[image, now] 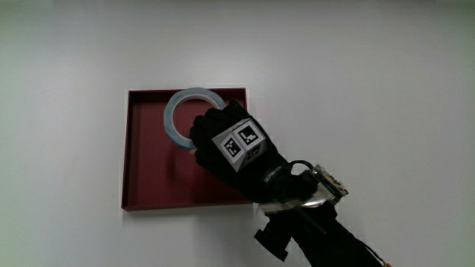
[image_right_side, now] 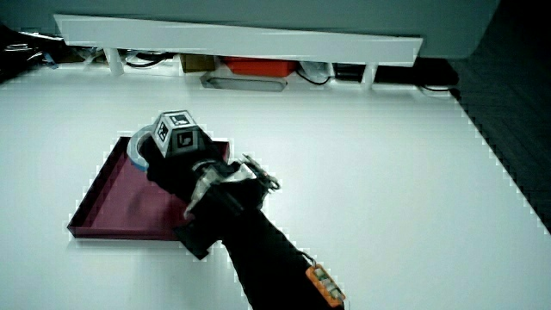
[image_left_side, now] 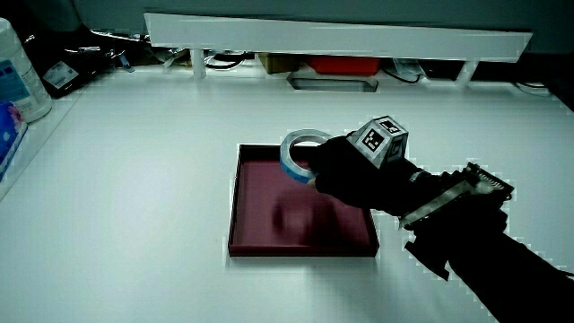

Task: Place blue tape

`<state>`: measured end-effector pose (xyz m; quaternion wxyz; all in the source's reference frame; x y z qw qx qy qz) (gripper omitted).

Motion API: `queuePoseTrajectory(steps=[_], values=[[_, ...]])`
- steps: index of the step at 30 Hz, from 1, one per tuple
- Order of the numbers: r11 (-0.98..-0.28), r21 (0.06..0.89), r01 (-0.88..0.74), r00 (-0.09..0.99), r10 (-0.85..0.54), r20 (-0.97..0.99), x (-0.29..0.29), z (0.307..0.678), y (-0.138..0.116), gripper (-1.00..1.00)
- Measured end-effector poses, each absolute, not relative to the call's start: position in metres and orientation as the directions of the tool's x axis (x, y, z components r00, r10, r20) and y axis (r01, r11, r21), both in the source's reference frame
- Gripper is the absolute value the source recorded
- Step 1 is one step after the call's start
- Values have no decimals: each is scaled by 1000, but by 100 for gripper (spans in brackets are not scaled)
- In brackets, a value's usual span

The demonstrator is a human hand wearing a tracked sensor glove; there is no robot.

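The blue tape (image: 178,111) is a pale blue ring held above the dark red tray (image: 145,167). The gloved hand (image: 204,133) is shut on the ring's nearer edge, hovering over the tray's floor. In a side view the tape (image_left_side: 296,152) sits clear of the tray (image_left_side: 260,215), which shows a shadow beneath it. In a side view the hand (image_right_side: 164,164) hides most of the tape (image_right_side: 135,145), over the tray (image_right_side: 112,202). The patterned cube (image: 239,141) rides on the back of the hand.
The tray lies on a white table (image: 371,89). A low white partition (image_left_side: 341,36) stands at the table's edge farthest from the person, with an orange-red item (image_left_side: 336,65) and cables under it. A white bottle (image_left_side: 18,76) stands at the table's edge.
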<state>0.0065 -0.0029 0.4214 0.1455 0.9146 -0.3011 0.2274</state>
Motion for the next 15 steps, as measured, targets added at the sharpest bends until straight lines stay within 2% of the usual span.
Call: queuePoseTrajectory(steps=[5,15], values=[[-768,150,-622,715,-479,509,-4,447,2,0],[-760,252,-600,753,-429,499,-11,496,9,0]])
